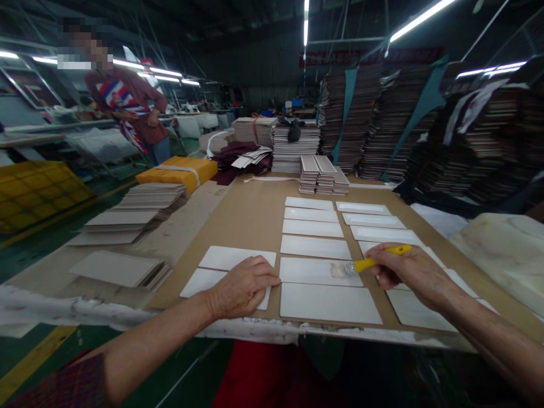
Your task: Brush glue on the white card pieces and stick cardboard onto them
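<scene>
In my right hand [403,269] is a paint brush with a yellow handle [364,264]. Its bristles [339,270] lie on a white rectangular board [304,270] in the middle column, near that board's right end. My left hand [249,285] rests over two boards on the left, its fingers curled and drawn together. Those fingertips touch the left edge of the board under the brush. Partly under my left hand lie an upper white board [233,258] and a lower white board [202,283]. Another white board [329,303] lies nearest me.
More white boards run in two columns up the brown table sheet [250,215]. Small stacks of strips [317,173] stand behind them. Grey boards [131,212] are piled at left, near a yellow bundle [178,171]. Tall stacks [352,113] rise behind. A person [131,107] stands at far left.
</scene>
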### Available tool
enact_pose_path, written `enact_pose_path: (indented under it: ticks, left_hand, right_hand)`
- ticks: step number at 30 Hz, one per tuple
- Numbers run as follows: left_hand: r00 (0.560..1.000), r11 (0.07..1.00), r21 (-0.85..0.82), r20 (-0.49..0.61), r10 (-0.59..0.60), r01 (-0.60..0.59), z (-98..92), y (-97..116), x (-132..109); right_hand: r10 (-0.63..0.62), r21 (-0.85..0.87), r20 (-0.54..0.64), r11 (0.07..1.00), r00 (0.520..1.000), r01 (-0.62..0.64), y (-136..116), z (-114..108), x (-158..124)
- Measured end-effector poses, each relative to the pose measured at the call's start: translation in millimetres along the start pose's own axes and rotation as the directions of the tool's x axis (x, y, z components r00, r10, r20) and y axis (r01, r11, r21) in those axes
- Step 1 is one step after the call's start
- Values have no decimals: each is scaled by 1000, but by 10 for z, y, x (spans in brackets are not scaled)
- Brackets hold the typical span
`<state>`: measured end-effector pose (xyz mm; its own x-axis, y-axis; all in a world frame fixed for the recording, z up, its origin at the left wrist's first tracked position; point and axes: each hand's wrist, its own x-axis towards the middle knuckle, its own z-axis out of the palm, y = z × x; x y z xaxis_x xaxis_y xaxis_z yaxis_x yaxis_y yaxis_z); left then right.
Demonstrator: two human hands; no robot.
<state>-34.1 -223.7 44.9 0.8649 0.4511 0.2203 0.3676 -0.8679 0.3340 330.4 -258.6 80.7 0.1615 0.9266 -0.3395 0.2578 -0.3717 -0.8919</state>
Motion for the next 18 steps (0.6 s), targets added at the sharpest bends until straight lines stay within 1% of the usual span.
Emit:
enact_pose_path:
  ticks: [5,12,15,16,18]
  left_hand:
    - [1000,1000,-3,-15,17,-17,-10,13,22]
    - [1000,1000,-6,-8,12,-12,-3,17,8]
    - [1000,1000,-13,-25,17,-18,-3,21,7]
    - [999,1000,-16,-34,22,-22,-4,22,10]
    - [998,999,-14,-49,31,-32,-5,23,18]
  right_hand:
    - [22,-31,-105,999,994,-25,139,-213,6]
    - [26,-4,-156,1000,987,-27,157,-330,-58]
    - [-7,47,-203,999,979,17,76,-284,-113]
    - [-22,77,-212,996,977,39,34,-233,-133]
    - [-45,158,-191,984,981,76,-60,-66,-168]
